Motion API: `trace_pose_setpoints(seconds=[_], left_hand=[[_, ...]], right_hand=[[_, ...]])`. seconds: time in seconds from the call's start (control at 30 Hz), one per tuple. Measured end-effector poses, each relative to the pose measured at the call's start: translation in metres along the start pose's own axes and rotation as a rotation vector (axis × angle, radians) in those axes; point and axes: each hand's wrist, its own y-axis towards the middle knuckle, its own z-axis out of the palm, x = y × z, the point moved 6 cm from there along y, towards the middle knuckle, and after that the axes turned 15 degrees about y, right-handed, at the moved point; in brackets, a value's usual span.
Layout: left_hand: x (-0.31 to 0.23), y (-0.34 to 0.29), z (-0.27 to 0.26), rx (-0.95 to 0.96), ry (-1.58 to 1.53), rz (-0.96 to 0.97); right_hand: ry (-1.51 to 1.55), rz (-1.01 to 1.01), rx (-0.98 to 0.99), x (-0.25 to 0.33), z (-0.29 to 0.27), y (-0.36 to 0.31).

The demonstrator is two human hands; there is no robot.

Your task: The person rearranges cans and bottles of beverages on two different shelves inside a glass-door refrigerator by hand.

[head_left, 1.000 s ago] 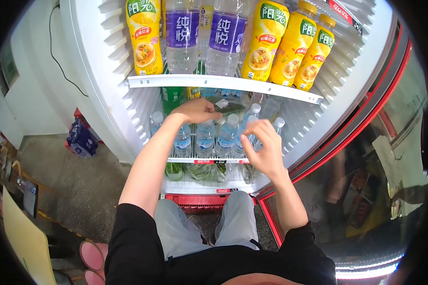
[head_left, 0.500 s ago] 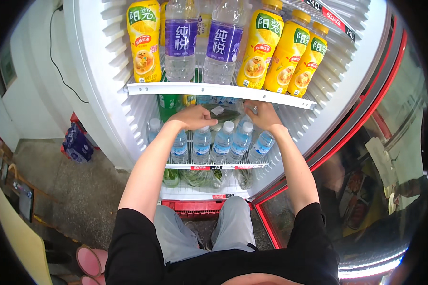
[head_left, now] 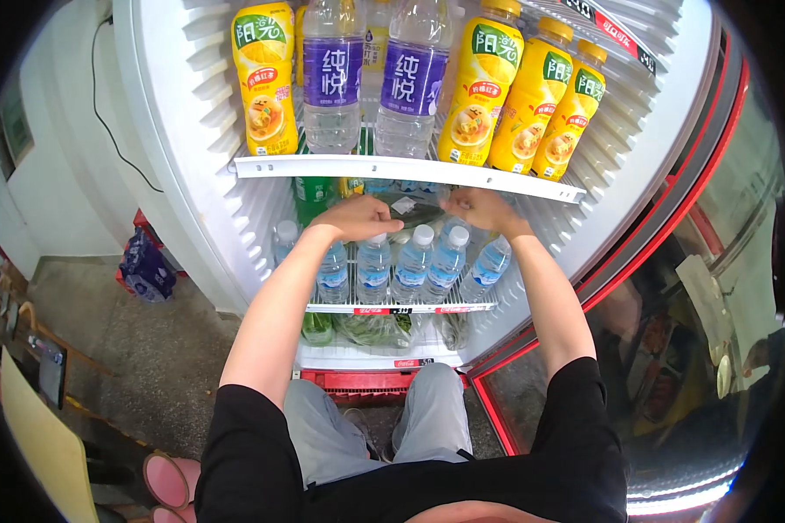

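Both my arms reach into an open upright fridge, under the white front rail of a shelf (head_left: pixel 375 168). My left hand (head_left: pixel 358 218) is closed, fingers curled at the left end of a clear plastic bag of dark green vegetables (head_left: pixel 419 215) with a small white label. Closed at the bag's right end is my right hand (head_left: pixel 481 212); its fingertips are partly hidden. The bag lies above and behind a row of small water bottles (head_left: pixel 412 266) with blue labels. What vegetable it is cannot be made out.
Yellow tea bottles (head_left: pixel 480 91) and purple-labelled water bottles (head_left: pixel 332 78) stand on the upper shelf. A green bottle (head_left: pixel 312 199) is behind my left wrist. Bagged greens (head_left: pixel 371 329) lie at the bottom. The red-edged glass door (head_left: pixel 602 305) stands open at right.
My right hand has turned slightly inward and its fingers have closed more at the bag's end. My left hand stays nearly in place. The whole view has shifted a little.
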Motion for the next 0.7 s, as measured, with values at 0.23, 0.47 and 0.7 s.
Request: trace_pose_setpoints(seconds=[0.23, 0.47, 0.7], left_hand=[[0.007, -0.001, -0.002, -0.026, -0.053, -0.012], [0.001, 0.006, 0.003, 0.012, -0.027, 0.011], [-0.002, 0.003, 0.008, 0.123, 0.162, 0.085]], right_hand=[[-0.162, -0.032, 0.01, -0.018, 0.011, 0.005], [-0.126, 0.044, 0.017, -0.019, 0.01, 0.004], [-0.027, 0.118, 0.022, -0.015, 0.009, 0.004]])
